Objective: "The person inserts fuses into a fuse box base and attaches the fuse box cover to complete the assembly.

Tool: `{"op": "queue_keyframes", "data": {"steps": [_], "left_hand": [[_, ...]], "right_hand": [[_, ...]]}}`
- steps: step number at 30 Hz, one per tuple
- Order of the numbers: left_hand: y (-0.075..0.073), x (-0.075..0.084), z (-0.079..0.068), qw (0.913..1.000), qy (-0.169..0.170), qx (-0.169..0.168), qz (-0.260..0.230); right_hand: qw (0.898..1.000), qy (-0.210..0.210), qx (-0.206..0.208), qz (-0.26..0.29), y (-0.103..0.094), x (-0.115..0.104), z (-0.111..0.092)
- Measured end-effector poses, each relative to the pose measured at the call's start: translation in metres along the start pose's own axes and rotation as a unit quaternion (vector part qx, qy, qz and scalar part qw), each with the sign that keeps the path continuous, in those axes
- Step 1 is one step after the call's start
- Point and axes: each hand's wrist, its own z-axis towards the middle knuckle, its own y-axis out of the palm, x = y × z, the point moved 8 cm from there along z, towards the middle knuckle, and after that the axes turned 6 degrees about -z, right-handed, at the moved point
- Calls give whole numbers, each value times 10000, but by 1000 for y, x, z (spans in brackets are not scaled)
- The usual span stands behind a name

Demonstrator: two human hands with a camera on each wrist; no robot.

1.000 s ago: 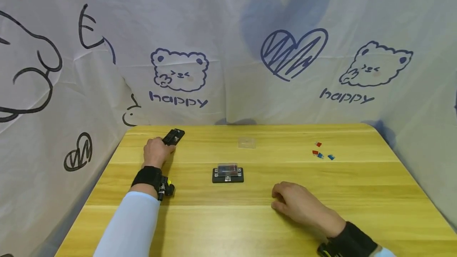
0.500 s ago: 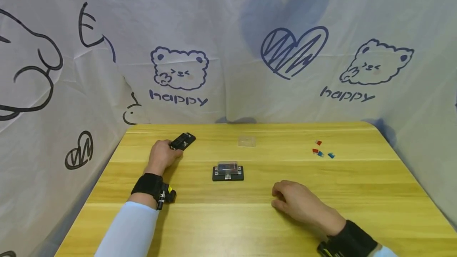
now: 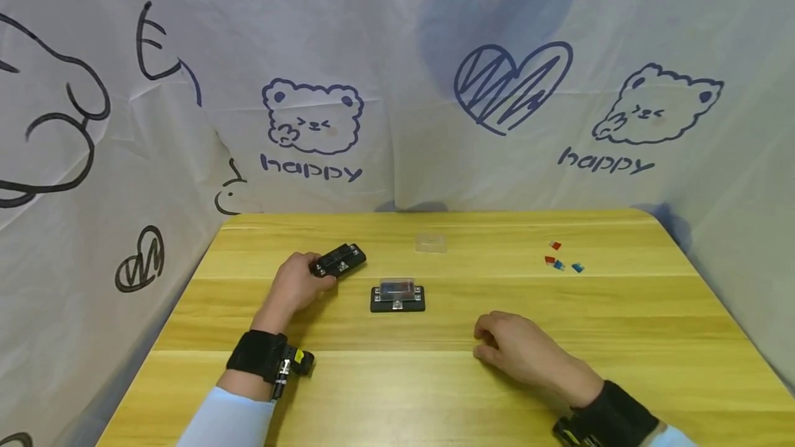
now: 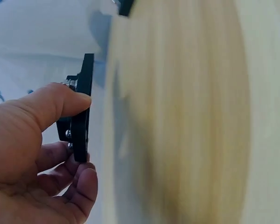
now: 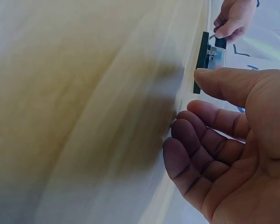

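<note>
My left hand (image 3: 297,287) grips a black fuse block (image 3: 339,261) by its left end, thumb on the near edge and fingers behind. Metal screw terminals show on the block's upper side; in the left wrist view the held fuse block (image 4: 86,88) stands apart from the wooden surface. A second fuse block (image 3: 397,305) sits mid-table under a transparent cover (image 3: 396,288), with red and blue colour showing through. My right hand (image 3: 518,350) rests at the right of it, fingers loosely bent and holding nothing, as the right wrist view also shows.
A loose clear cover (image 3: 430,243) lies toward the back of the wooden table (image 3: 397,392). Several small red and blue blade fuses (image 3: 559,265) lie at the back right. White cloth (image 3: 410,88) with drawings hangs behind and beside the table.
My left hand has brought the held fuse block rightward and nearer, from the back left toward the covered block. My right hand stays in place.
</note>
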Motion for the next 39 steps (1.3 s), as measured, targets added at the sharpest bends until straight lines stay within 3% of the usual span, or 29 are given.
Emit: {"op": "queue_keyframes", "data": {"steps": [8, 18, 22, 30, 34, 39], "left_hand": [[-4, 33, -30, 9985, 478, -129, -238], [6, 80, -61, 9938, 983, -222, -481], [23, 99, -72, 9899, 1264, -447, -468], [72, 120, -89, 9785, 1600, -1278, -228], [91, 132, -93, 9715, 1918, -1389, 77], [110, 136, -95, 9683, 2034, -1445, 96]], "right_hand": [[10000, 71, 15, 16, 0, 1, 0], [9997, 150, 44, 183, -1, 4, -1], [9993, 250, 78, 263, 0, 5, -1], [9962, 409, 486, 596, -8, 3, 0], [9948, 393, 567, 751, -10, 2, 0], [9955, 442, 507, 666, -8, 2, -2]]}}
